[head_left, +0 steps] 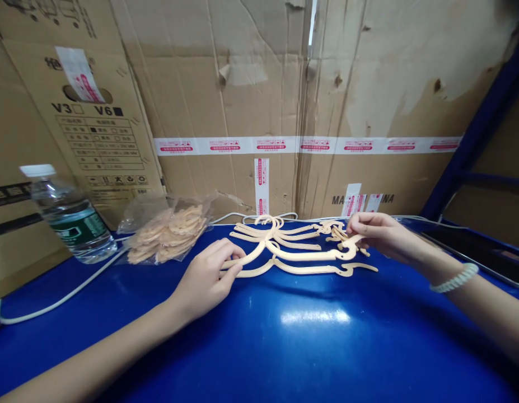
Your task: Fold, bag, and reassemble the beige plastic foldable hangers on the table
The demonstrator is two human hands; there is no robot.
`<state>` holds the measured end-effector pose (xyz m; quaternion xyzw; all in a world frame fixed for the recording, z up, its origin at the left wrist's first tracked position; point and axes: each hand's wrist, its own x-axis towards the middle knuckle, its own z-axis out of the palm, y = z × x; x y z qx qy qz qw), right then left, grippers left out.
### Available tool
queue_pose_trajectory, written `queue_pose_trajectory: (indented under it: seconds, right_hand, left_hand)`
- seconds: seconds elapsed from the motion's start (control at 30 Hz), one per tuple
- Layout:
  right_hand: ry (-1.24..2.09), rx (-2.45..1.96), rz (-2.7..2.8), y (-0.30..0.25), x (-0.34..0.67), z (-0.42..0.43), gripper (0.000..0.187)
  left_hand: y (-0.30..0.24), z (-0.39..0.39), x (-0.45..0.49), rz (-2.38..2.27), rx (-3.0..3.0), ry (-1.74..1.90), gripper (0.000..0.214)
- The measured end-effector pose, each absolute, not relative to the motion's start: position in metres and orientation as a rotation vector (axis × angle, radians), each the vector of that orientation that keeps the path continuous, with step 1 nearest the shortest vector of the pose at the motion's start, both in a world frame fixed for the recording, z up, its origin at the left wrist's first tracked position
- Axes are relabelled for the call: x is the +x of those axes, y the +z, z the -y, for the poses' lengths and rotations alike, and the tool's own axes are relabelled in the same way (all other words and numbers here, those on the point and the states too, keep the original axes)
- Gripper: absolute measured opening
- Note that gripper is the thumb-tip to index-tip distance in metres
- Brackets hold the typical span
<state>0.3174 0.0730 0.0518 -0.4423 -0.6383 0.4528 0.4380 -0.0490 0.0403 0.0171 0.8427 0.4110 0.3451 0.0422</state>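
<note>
Beige plastic clothes hangers lie on the blue tabletop. My left hand (213, 274) pinches the left arm of one hanger (303, 256), which is raised a little off the table. At that hanger's right end, my right hand (377, 232) holds a small hooked piece (349, 247) between thumb and fingers, touching the arm's tip. Just in front lies another hanger (305, 269), with a hooked piece (347, 271) at its right end. More hangers (297, 237) are spread behind, their hooks (267, 220) bunched together. Loose small beige pieces (332, 226) lie behind my right hand.
A clear bag of beige parts (167, 232) sits at the left beside a water bottle (74, 218). A white cable (61, 302) runs along the table. A dark phone-like device (481, 254) lies at the right. Cardboard (225, 184) stands along the back.
</note>
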Motion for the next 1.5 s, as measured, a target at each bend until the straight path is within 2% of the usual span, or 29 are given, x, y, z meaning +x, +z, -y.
queue_pose_trajectory:
  seconds: [0.1, 0.23, 0.43, 0.53, 0.67, 0.8, 1.0, 1.23, 1.5]
  right_hand:
    - [0.992, -1.247, 1.94, 0.055, 0.318, -0.072, 0.039]
    - [0.639, -1.382, 2.281, 0.05, 0.318, -0.074, 0.034]
    - [0.229, -1.463, 2.442, 0.044, 0.323, -0.078, 0.033]
    - [0.292, -1.444, 2.483, 0.045, 0.32, -0.075, 0.041]
    - [0.48, -1.302, 2.533, 0.041, 0.307, -0.068, 0.03]
    - [0.434, -1.217, 2.612, 0.035, 0.294, -0.062, 0.038]
    - [0.506, -1.304, 2.637, 0.033, 0.29, -0.059, 0.017]
    - [0.604, -1.312, 2.63, 0.033, 0.292, -0.058, 0.012]
    - [0.55, -1.323, 2.625, 0.034, 0.29, -0.056, 0.012]
  left_hand:
    - [0.013, -0.035, -0.045, -1.244, 2.629, 0.914, 0.012]
    - [0.009, -0.03, -0.041, -1.308, 2.754, 0.738, 0.01]
    - [0.009, -0.029, -0.04, -1.355, 2.851, 0.654, 0.011]
    - [0.008, -0.029, -0.04, -1.337, 2.868, 0.638, 0.013]
    - [0.008, -0.027, -0.039, -1.303, 2.878, 0.633, 0.015]
    - [0.007, -0.028, -0.039, -1.29, 2.841, 0.692, 0.019]
    - [0.002, -0.034, -0.042, -1.264, 2.733, 0.709, 0.031]
    - [-0.002, -0.037, -0.044, -1.236, 2.681, 0.744, 0.022]
    - [-0.002, -0.036, -0.043, -1.259, 2.677, 0.718, 0.024]
